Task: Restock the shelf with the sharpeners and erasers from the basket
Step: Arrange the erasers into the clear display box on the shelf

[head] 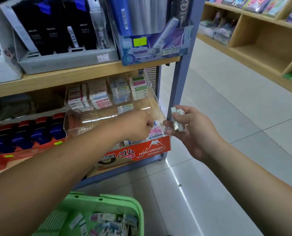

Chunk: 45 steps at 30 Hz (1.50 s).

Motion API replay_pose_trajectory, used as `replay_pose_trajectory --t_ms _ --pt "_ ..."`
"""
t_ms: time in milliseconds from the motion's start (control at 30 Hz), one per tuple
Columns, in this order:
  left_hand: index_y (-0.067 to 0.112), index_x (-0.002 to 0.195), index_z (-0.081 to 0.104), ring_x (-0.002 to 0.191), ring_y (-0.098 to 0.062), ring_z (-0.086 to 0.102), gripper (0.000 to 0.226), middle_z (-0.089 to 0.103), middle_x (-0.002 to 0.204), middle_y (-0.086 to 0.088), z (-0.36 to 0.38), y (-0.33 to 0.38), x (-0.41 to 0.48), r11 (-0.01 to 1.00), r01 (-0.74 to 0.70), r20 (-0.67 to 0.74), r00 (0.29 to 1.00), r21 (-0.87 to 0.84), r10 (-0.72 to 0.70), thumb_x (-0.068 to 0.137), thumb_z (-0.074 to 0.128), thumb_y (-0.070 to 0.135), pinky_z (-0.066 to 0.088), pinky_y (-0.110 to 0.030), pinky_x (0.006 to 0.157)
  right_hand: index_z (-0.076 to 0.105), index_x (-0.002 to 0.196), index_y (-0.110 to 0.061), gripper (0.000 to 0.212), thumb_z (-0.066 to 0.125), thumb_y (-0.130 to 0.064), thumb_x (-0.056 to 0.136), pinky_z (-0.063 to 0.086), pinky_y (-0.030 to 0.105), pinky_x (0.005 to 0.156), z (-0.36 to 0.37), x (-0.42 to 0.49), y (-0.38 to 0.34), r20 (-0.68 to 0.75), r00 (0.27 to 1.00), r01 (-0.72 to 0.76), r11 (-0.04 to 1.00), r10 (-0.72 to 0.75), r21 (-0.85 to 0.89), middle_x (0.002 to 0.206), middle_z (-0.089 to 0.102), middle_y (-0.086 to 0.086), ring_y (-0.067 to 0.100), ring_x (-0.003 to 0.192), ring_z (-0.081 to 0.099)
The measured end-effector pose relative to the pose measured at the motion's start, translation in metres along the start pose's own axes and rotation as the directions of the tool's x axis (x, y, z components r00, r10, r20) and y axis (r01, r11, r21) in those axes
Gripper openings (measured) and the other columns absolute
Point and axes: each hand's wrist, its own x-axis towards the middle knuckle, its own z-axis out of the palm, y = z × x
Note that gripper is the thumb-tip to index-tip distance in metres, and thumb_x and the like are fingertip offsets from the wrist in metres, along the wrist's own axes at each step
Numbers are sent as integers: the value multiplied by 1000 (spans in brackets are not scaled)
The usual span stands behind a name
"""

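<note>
The left hand (138, 123) pinches one eraser (156, 124) inside the clear tray (84, 124) on the shelf (73, 77) and should set it flat beside the others, while the right hand (191, 132) has its grip on spare erasers (176, 120) close by, and the green basket (135, 202) below has more.

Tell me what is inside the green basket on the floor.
Inside the green basket lie small wrapped packs, likely erasers, loosely heaped at its right. The left forearm hides its left edge and the frame cuts off its near end, so the rest is unseen.
</note>
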Motion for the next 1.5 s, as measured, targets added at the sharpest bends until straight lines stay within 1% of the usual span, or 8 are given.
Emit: replay_pose_trajectory --t_ms 133,267,400,633,967,1100,1300,1500 --pt "27 124 72 101 -12 66 31 70 121 7 -4 1 -12 962 -34 -252 967 -271 -37 101 56 16 59 -37 90 67 125 -15 24 56 -7 105 59 37 59 2 1 2 71 997 -7 999 9 -32 104 79 14 31 92 79" --pt "23 122 74 64 -1 65 23 71 95 8 -18 13 -29 654 -95 -186 980 -750 -72 103 62 18 49 -15 54 64 128 -16 23 56 -14 107 58 37 60 10 2 7 90 995 48 994 -40 -93 110 78 13 33 91 79" --pt "19 109 74 67 -6 65 13 73 89 0 -21 8 -38 608 -87 -160 985 -789 -67 96 72 21 44 -15 49 65 124 -14 21 62 -13 104 61 49 78 17 -2 6 112 990 104 988 -92 -113 102 80 8 31 90 79" --pt "29 120 67 76 -16 66 18 69 100 -8 -34 -28 -47 612 -32 -150 978 -790 -143 105 60 22 52 -30 56 58 126 -26 37 77 -24 94 58 26 49 32 -4 8 19 977 210 927 -215 -312 106 74 0 9 72 77" --pt "27 109 68 75 -19 71 10 69 93 -4 -27 -85 -88 802 94 -203 944 -590 -260 101 62 25 63 -44 72 67 114 -35 19 73 -33 96 62 27 62 81 -14 25 356 907 379 802 -223 -462 108 71 0 22 85 77" --pt "24 107 69 68 -13 66 8 73 92 -11 -21 -96 -95 745 113 -203 926 -657 -319 99 66 24 53 -17 63 72 122 -31 24 71 -31 98 57 40 71 95 -8 25 281 949 250 889 -146 -384 110 76 3 21 102 71" --pt "7 112 66 79 -20 77 21 75 101 -20 -26 -104 -102 480 97 -127 902 -872 -413 93 70 -1 65 -33 66 76 104 -17 18 58 -14 104 51 43 73 103 -7 29 264 959 200 895 -97 -398 106 77 16 34 83 62" --pt "10 108 69 72 -16 75 20 76 94 -16 -22 -110 -105 521 121 -119 907 -845 -404 93 69 -2 47 -15 46 74 107 -10 16 63 -1 100 66 40 75 105 -2 32 185 981 122 929 -60 -349 101 78 16 28 85 79"
